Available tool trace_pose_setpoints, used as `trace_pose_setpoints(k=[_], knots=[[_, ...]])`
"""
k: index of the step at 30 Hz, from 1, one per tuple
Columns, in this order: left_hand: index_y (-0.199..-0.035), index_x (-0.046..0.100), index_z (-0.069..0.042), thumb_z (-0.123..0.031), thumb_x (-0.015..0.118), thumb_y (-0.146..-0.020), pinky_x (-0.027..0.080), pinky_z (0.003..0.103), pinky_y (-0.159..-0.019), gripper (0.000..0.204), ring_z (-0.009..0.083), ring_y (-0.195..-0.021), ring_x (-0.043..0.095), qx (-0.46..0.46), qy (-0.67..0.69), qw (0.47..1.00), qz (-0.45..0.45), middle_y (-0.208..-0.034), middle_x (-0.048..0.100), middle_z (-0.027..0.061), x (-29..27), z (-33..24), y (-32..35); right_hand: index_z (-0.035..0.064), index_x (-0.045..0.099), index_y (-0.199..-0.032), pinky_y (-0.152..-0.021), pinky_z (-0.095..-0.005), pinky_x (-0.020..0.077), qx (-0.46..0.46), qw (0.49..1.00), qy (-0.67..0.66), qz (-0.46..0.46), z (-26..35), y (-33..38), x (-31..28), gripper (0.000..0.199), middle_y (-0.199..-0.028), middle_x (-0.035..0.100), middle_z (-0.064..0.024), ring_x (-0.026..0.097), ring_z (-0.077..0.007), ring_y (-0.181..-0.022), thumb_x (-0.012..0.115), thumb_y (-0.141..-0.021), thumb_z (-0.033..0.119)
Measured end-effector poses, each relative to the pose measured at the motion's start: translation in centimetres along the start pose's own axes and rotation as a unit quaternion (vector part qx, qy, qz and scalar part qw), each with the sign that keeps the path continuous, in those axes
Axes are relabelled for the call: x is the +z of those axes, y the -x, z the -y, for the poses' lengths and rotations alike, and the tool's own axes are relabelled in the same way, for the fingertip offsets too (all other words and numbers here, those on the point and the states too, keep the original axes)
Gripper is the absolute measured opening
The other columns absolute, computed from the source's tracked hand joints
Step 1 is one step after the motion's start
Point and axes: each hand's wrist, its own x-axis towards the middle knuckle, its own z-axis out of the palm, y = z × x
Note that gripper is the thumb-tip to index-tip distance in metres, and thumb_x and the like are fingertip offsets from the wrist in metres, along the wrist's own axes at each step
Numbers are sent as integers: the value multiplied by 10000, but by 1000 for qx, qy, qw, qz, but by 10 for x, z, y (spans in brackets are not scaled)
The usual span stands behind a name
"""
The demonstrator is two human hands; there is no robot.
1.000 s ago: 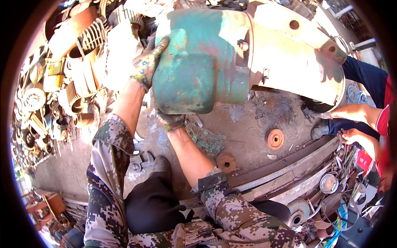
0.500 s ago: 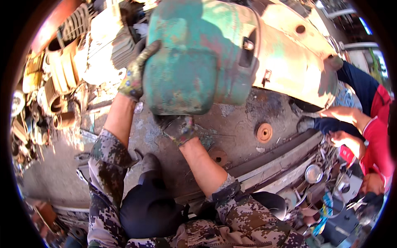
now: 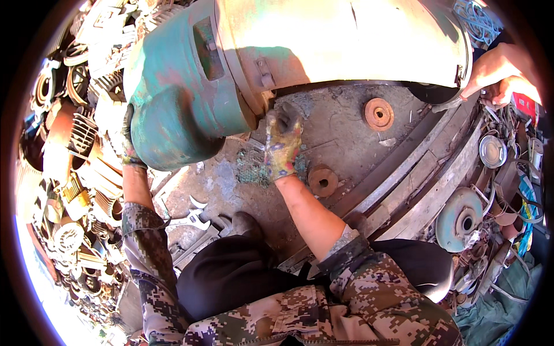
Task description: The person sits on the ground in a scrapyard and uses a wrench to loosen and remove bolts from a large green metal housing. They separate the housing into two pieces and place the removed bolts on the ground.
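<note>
- The big metal motor (image 3: 242,75), with a green end and a cream body, is lying on its side across the top of the view, above a rusty, dirt-covered metal floor (image 3: 340,124).
- The left hand (image 3: 128,141), in a worn glove, is pressing flat against the outer left side of the green end; its fingers are lying spread on the metal rather than curling round anything.
- The right hand (image 3: 281,144), also gloved, is reaching up under the seam where green meets cream; the fingertips are touching the underside, and I cannot tell whether they are gripping an edge.
- Two rusty discs (image 3: 379,113) are lying on the floor, near the right hand.
- A wrench (image 3: 193,214) is lying by the person's knee.
- Another person's hand (image 3: 499,66) is resting at the far right end of the motor.
- Scrap parts (image 3: 69,173) are piling up along the left.
</note>
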Motion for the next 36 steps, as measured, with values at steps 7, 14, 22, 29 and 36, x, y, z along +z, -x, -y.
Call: trace_pose_setpoints(k=[7, 14, 22, 29, 36], knots=[[-1333, 638, -32, -436, 681, -983, 547, 458, -993, 536, 297, -1098, 686, -19, -8, 996, -89, -1253, 708, 156, 9, 0, 4, 33, 575, -1328, -1008, -518, 451, -19, 963, 116, 244, 35, -56, -12, 777, -1280, 582, -219, 567, -429, -1170, 813, -786, 536], [-1479, 480, 42, -452, 628, -1017, 420, 393, -1110, 693, 301, -1251, 568, 260, -428, 835, -226, -1426, 570, 210, 66, 44, 77, 48, 510, -1411, -1034, -471, 480, -105, 940, 138, 294, 38, -75, -17, 834, -1315, 605, -214, 582, -421, -1224, 867, -771, 446], [-1573, 347, -38, -614, 545, -996, 293, 492, -1210, 839, 347, -1452, 395, 334, -175, 900, -218, -1605, 390, 179, 25, 112, 77, 43, 594, -1296, -992, -464, 496, -126, 946, 124, 271, 30, -82, -12, 774, -1243, 654, -208, 606, -418, -1177, 893, -708, 448], [-1549, 409, -94, -716, 461, -988, 318, 499, -1198, 839, 316, -1418, 427, 173, 64, 957, -224, -1570, 450, 101, 20, 110, 77, 56, 614, -1320, -969, -454, 504, -116, 955, -20, 271, 10, -88, -14, 607, -1231, 693, -188, 652, -390, -1155, 772, -871, 433], [-1503, 484, -132, -603, 549, -994, 368, 510, -1176, 697, 321, -1381, 487, 116, 104, 975, -162, -1526, 519, 94, 23, 79, 75, 0, 646, -1260, -900, -376, 517, -47, 950, -94, 294, 4, -92, 6, 492, -1104, 730, -97, 664, -221, -1009, 797, -893, 290]])
